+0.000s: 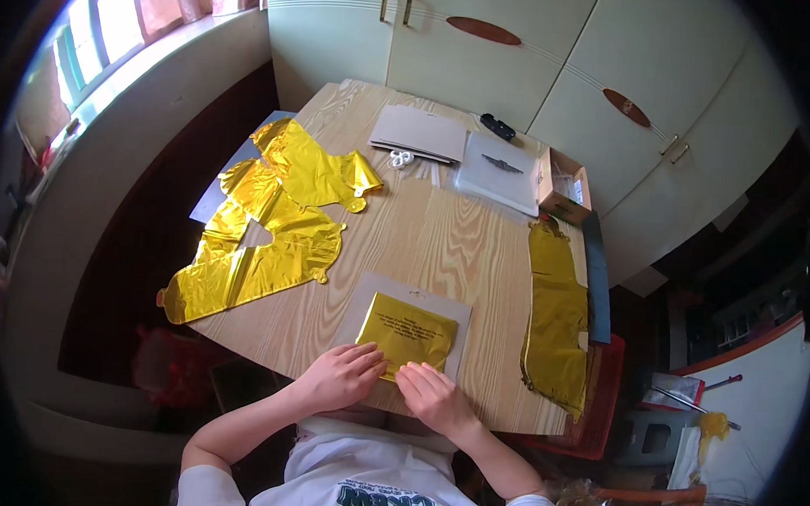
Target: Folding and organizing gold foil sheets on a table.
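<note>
A folded gold foil balloon (408,332) with dark print on its upper face lies on a pale grey card (355,307) at the table's near edge. The card has a hanger cut-out at its far side. My left hand (345,373) lies across the foil's near left corner, its fingers stretched out and touching it. On the near edge, further right, rest the extended fingertips of my right hand (433,397). Both thumbs are mostly hidden. Larger gold foil balloons (285,240) lie flat and spread at the table's left, and a long folded gold foil piece (556,321) lies along the right edge.
On the wooden table (433,227), a stack of grey cards (418,131) lies at the back beside white ribbon (400,159). Clear plastic bags (500,174), a black object (497,126) and an open box (565,187) are at the back right. Cream cabinets (483,68) stand behind.
</note>
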`<action>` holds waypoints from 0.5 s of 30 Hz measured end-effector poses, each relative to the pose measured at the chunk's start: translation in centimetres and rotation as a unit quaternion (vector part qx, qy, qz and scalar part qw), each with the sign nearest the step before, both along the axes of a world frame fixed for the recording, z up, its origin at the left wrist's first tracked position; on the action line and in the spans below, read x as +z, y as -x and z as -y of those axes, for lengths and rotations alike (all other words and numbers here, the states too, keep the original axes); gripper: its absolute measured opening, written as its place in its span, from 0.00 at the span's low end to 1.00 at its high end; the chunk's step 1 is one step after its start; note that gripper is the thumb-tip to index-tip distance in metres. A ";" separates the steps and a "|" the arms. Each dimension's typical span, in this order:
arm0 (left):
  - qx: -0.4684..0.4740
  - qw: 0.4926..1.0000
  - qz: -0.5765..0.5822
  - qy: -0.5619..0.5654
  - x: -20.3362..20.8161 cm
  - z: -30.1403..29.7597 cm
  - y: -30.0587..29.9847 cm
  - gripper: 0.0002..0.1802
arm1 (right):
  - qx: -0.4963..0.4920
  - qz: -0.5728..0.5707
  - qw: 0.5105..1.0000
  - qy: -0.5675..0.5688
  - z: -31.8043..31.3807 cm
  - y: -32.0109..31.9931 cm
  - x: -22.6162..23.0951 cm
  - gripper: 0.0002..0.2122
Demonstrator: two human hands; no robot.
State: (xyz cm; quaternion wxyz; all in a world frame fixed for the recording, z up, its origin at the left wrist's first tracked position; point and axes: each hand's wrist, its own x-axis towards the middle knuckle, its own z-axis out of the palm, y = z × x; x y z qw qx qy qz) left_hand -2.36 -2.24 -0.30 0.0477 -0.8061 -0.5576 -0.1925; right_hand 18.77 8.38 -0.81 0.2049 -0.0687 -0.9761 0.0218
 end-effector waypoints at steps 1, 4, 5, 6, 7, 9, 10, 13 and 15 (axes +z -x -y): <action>-0.012 1.000 -0.029 0.000 -0.3 -0.2 0.1 0.19 | -0.006 0.004 1.000 0.004 0.0 -0.1 -0.1 0.12; -0.044 0.995 -0.085 -0.014 -0.7 -0.4 0.5 0.21 | -0.011 0.006 1.000 0.012 0.0 -0.4 -0.3 0.12; -0.044 0.995 -0.086 -0.010 -0.8 -0.3 0.4 0.22 | -0.007 0.000 1.000 0.010 -0.1 -0.5 -0.2 0.12; -0.044 0.995 -0.088 -0.006 -0.8 -0.2 0.3 0.24 | -0.003 -0.006 1.000 0.007 -0.2 -0.6 -0.1 0.12; -0.043 0.995 -0.091 -0.003 -0.8 -0.1 0.2 0.25 | -0.004 -0.004 1.000 0.019 -0.2 -0.8 -0.2 0.13; -0.043 0.997 -0.063 0.028 -0.3 0.4 0.0 0.30 | -0.007 0.001 0.999 0.045 -0.1 -1.3 -0.5 0.14; -0.043 0.997 -0.048 0.045 0.0 0.7 -0.1 0.32 | -0.007 0.005 0.998 0.063 -0.2 -1.5 -0.6 0.15; -0.050 0.995 -0.045 0.073 0.3 1.1 -0.1 0.37 | -0.009 0.015 0.994 0.108 -0.2 -1.9 -0.5 0.17; -0.050 0.995 -0.041 0.081 0.1 1.2 -0.1 0.38 | -0.016 0.018 0.992 0.121 -0.1 -2.1 -0.5 0.18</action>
